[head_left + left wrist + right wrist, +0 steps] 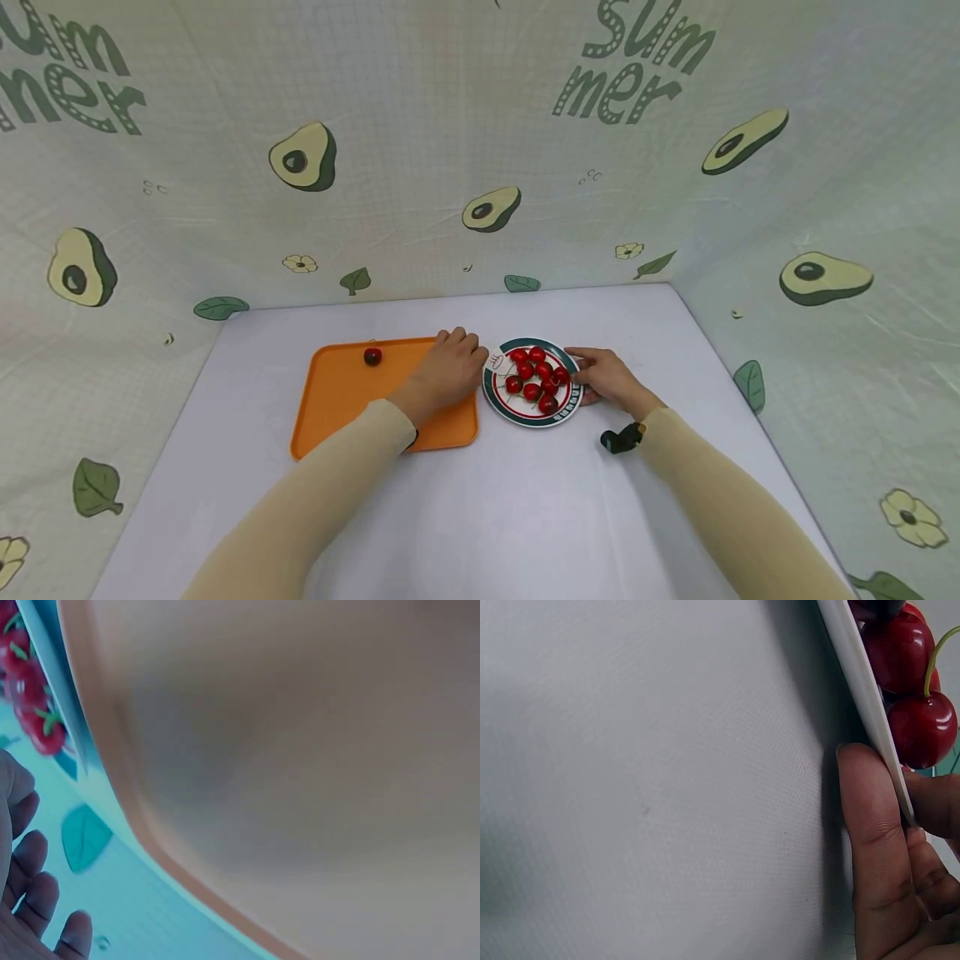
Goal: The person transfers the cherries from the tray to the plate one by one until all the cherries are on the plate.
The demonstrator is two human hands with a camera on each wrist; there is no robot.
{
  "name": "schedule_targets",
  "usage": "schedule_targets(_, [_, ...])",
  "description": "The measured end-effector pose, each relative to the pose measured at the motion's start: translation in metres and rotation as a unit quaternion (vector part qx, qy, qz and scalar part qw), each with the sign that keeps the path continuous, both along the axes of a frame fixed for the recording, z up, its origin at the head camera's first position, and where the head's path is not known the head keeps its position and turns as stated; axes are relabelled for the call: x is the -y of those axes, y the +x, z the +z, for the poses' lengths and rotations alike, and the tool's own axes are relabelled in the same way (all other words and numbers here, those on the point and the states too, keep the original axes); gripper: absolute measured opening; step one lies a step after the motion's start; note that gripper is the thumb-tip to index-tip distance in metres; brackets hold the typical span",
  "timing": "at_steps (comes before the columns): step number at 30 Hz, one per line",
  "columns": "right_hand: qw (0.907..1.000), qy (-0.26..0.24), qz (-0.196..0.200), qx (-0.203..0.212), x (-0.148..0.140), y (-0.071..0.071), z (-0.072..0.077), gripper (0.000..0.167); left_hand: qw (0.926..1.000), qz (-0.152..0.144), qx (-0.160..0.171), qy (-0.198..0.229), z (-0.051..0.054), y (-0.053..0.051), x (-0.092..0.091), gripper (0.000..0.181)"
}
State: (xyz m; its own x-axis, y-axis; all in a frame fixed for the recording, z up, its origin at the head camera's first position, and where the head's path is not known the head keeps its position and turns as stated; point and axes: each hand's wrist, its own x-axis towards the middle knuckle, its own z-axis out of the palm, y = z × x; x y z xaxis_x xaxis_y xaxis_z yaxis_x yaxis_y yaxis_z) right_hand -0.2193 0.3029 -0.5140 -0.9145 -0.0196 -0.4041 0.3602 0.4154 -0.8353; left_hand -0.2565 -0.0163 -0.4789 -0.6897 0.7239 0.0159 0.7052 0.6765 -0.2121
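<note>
A round plate [531,422] with a green and red rim sits right of the orange tray [337,417]. Several dark red cherries [532,392] with stems lie on it. My right hand [609,382] pinches the plate's right rim; in the right wrist view the thumb [874,817] lies along the outer side and a finger reaches over the edge, close to a cherry [922,731]. Over the tray's right edge, beside the plate's left rim, is my left hand [444,375]. Its fingers [39,900] are loosely bent and apart, with nothing seen between them. One cherry [372,357] lies on the tray.
The white table [480,533] is backed by a cloth [405,167] printed with avocados and leaves, which also hangs at both sides. A small black device [621,439] is at the right wrist. The left forearm [315,483] crosses in front of the tray.
</note>
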Motion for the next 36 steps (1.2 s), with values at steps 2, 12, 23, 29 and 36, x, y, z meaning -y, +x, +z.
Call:
schedule_targets(2, [1.0,0.0,-0.002,0.0,0.0,0.0,0.0,0.064,1.0,0.009,-0.001,0.002,0.004,-0.003,0.01,0.03])
schedule_targets(12, [1.0,0.005,-0.008,0.001,-0.001,-0.001,0.0,0.064,0.9965,0.054,0.001,0.064,0.012,-0.028,0.082,0.014])
schedule_targets(23, [1.0,-0.001,-0.001,-0.001,0.001,-0.001,-0.001,0.063,0.9883,0.124,0.059,0.066,0.011,-0.055,0.146,0.029])
schedule_targets(29, [1.0,-0.004,-0.001,-0.001,0.0,0.0,-0.001,0.063,0.9862,0.135,0.08,0.053,0.005,-0.063,0.159,0.036])
schedule_targets(36, [1.0,0.0,0.002,-0.004,0.001,0.001,0.002,0.063,0.9844,0.144,0.095,0.035,-0.001,-0.063,0.164,0.036])
